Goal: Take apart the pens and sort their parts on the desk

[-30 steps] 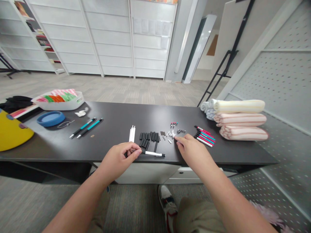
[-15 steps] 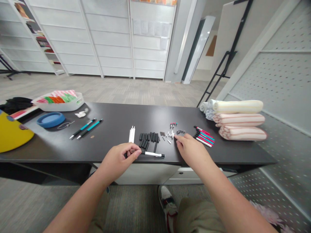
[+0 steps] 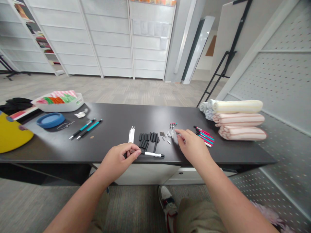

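My left hand [image 3: 121, 158] is closed in a pinch on the black end of a partly built pen [image 3: 152, 154] with a white barrel, lying near the front edge of the black table [image 3: 116, 119]. My right hand [image 3: 191, 145] reaches over a heap of small metal and white pen parts [image 3: 170, 134], its fingers curled and fingertips down among them; what they touch is hidden. Black pen sleeves [image 3: 148, 138] and white tubes [image 3: 131, 134] lie between the hands. Finished pens [image 3: 205, 134] sit right of my right hand.
Rolled striped towels [image 3: 239, 119] are stacked at the table's right end. Two teal pens [image 3: 85, 128], a blue lid [image 3: 50, 119], a white tray of coloured items [image 3: 58, 101] and a yellow object [image 3: 11, 134] lie on the left. White shelving stands behind.
My right hand has moved a little forward and up over the small parts. My left hand and the pen have stayed put.
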Available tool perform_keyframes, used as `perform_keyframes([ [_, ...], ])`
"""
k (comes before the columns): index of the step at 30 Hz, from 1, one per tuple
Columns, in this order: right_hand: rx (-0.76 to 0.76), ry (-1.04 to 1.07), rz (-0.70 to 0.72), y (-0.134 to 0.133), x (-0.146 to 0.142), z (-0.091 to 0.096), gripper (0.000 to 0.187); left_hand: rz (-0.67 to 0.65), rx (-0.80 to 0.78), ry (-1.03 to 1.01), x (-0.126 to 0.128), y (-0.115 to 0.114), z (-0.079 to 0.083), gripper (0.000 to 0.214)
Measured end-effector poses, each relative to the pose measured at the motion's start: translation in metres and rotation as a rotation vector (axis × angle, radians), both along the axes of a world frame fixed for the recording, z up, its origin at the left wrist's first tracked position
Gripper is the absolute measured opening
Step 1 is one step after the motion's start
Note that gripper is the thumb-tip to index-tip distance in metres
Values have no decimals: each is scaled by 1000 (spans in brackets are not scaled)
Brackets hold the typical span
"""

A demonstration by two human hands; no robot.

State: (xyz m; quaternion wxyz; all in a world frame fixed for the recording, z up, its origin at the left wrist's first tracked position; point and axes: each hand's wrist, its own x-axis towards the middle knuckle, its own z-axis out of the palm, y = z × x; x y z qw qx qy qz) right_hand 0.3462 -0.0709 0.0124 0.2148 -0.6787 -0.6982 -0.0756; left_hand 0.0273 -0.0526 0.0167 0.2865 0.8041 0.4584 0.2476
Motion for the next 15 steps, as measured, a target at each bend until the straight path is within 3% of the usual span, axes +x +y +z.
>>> perform_keyframes([
  [4,88,41,-17,12,7,-6,21,0,1,2,0,0,0,25],
  [10,201,127,150,24,15,-19,18,0,7,-1,0,1,-2,24],
  [15,212,111,186,27,19,-23,18,0,8,-1,0,1,-2,24],
])
